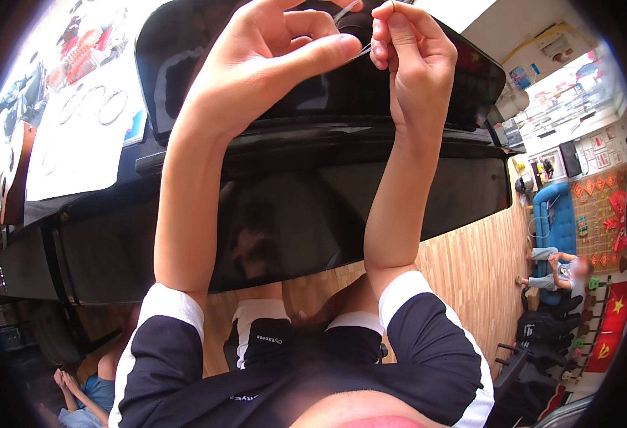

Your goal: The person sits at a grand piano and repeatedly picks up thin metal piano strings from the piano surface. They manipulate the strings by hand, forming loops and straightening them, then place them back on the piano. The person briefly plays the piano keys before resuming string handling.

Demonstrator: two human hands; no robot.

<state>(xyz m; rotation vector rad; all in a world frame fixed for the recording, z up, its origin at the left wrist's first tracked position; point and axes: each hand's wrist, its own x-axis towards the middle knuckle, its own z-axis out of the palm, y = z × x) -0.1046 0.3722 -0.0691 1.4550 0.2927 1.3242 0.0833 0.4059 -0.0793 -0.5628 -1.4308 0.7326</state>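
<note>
At top centre, the left hand (263,64), thumb and forefinger apart, its hold unclear, and right hand (420,64), thumb and forefinger pressed together, flank a thin strand (345,11); beyond, glossy black furniture (463,182); far right, a blue sofa (557,214)

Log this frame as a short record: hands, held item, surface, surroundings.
left hand: raised, fingers curved beside the strand; exact contact unclear
right hand: raised, thumb and fingertips pinched on the strand
item: thin strand, seen between the hands; full shape unclear
surface: glossy black furniture, below the hands
left side: white sheet
right side: blue sofa, seated person
floor: wood-look planks
</note>
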